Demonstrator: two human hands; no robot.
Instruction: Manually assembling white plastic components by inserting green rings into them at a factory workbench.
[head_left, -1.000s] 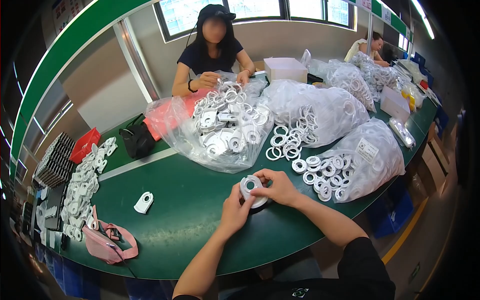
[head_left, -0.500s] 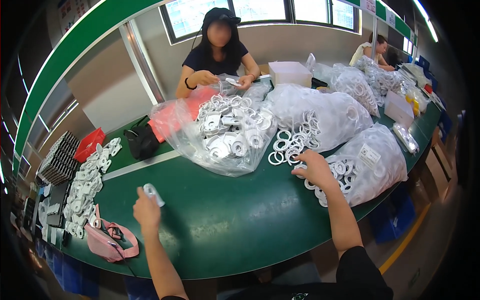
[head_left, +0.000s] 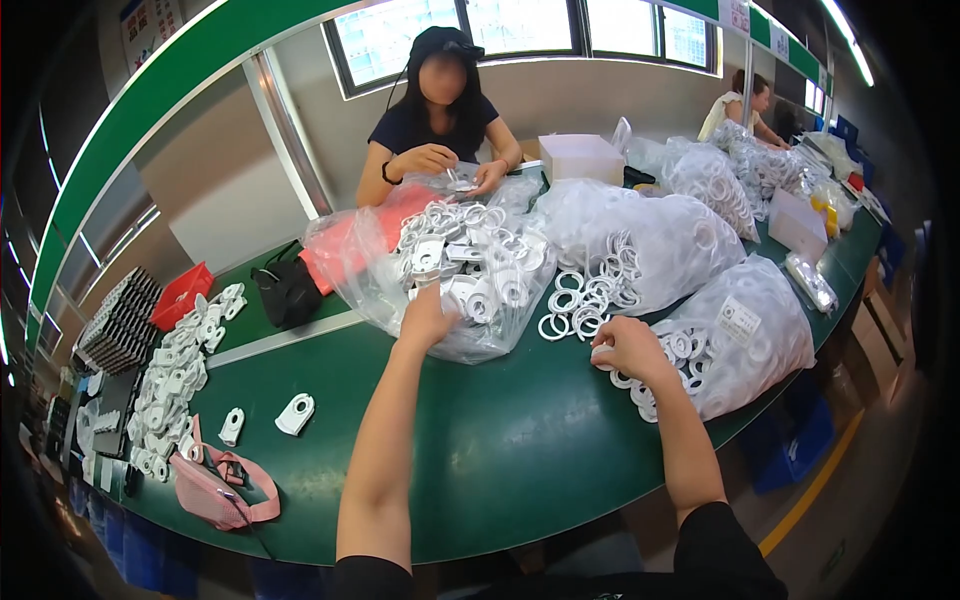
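My left hand (head_left: 428, 318) reaches to the near edge of an open clear bag (head_left: 375, 290) full of white plastic pieces (head_left: 428, 255). Its fingers are hidden by the back of the hand, so any hold is unclear. My right hand (head_left: 634, 348) is closed, with a white ring (head_left: 601, 352) pinched at the fingertips. Just beside it, loose white rings (head_left: 563, 300) lie on the table, and more spill from a clear bag (head_left: 765, 345). Two white pieces, a larger one (head_left: 295, 414) and a smaller one (head_left: 231, 427), lie apart at the left.
Across the green table (head_left: 500, 440) a co-worker (head_left: 435, 130) handles a white piece. White parts (head_left: 165, 390) are heaped at far left near a red bin (head_left: 182, 296), a pink pouch (head_left: 222, 488) and a black bag (head_left: 287, 287). Another ring-filled bag (head_left: 670, 240) stands behind.
My left hand has let go of what it held and moved right and away to the parts bag. Two white pieces now lie on the table. My right hand's fingers have closed.
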